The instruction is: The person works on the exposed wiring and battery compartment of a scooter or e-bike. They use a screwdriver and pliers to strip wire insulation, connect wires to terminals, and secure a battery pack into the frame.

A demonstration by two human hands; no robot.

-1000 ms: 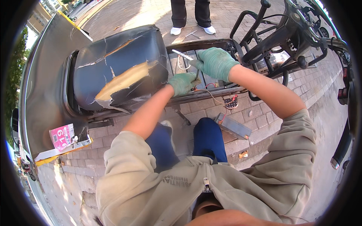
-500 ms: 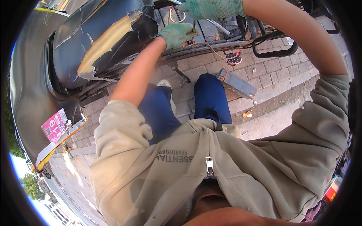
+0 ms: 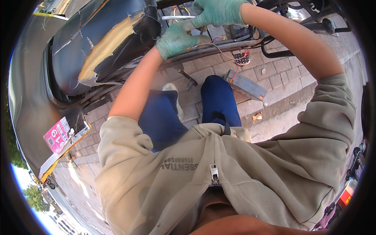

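Both my hands wear green knit gloves and meet over the open compartment of a vehicle (image 3: 196, 49) at the top of the head view. My right hand (image 3: 219, 12) is curled round a slim silver bar (image 3: 176, 17), whose end sticks out to the left. My left hand (image 3: 178, 40) is closed just below and left of it, at the compartment's near edge. The gloves touch or nearly touch. What the left fingers hold, if anything, is hidden. Thin red, yellow and brown wires (image 3: 227, 55) run about the compartment and over its edge.
A torn black seat (image 3: 105, 47) with yellow foam showing is left of my hands. A grey box-shaped battery (image 3: 246, 85) rests on the brick paving beside my knee, near a dotted black piece (image 3: 241, 58). A black tube frame (image 3: 278, 54) juts out at the right.
My right hand has come down and slightly left toward my left hand, with the silver bar now showing more to the left. My left hand has shifted slightly left.
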